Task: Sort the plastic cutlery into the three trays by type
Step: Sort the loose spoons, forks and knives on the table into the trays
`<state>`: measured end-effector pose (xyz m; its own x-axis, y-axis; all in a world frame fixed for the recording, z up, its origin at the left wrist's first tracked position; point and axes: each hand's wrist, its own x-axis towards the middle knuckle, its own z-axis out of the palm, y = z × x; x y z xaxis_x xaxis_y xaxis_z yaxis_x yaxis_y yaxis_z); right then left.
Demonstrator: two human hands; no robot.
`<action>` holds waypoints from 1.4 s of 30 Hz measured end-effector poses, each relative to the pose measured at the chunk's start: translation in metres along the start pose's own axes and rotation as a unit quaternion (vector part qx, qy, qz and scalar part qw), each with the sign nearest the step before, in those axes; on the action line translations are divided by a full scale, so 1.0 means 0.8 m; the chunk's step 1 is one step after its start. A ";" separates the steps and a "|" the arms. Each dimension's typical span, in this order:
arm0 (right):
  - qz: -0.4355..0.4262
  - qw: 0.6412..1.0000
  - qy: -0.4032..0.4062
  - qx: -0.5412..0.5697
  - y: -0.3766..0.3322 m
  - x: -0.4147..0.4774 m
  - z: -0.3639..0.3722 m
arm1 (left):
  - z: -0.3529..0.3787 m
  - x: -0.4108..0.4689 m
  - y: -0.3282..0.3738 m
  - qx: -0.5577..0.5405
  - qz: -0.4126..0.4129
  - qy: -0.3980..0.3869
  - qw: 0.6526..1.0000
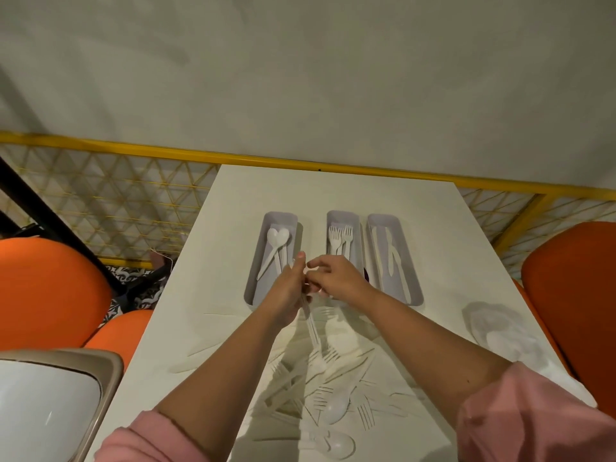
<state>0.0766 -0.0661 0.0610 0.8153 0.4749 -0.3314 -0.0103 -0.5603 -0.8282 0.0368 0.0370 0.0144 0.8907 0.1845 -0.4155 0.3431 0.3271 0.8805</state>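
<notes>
The person is working over a white worktop (416, 208) with both hands meeting at the middle of the frame, just below the three trays. The left hand (288, 295) is closing its grip around a few white plastic pieces (311, 323), whose handles are sticking down out of the fist toward the lower frame; their type cannot be told. The right hand (336, 278) is pinching at the top of that same bundle, seemingly picking one piece out, though what lies between its fingertips is hidden.

The spoon tray (256, 288) is sitting left of centre, the fork tray (356, 225) just right of the hands, and the knife tray (411, 288) beside it, nearly touching. The unsorted pile (333, 395) is lying in the lower middle of the frame, forks and spoons crossing one another.

These pieces are probably very light, stiff but brittle, and smooth enough to slip, so pinching each along its handle seems safest; fork tines are likely snagging neighbours in the pile.

Open worktop is showing between the spoon and fork trays and above all three. A crumpled clear bag (500, 331) is lying at the right edge, and the pile is reaching close to the near edge, where a nudged piece could slide off. Orange chairs (573, 295) are flanking both sides.
</notes>
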 end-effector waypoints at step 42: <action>-0.032 0.928 -0.036 -0.369 0.015 0.074 0.064 | -0.040 0.083 0.033 0.318 -0.071 0.104 0.940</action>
<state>0.0951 -0.0099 0.0080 0.7598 0.5522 -0.3431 0.4576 -0.8292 -0.3210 0.0953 0.0876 0.0029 0.7680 0.3795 -0.5159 0.6214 -0.2464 0.7438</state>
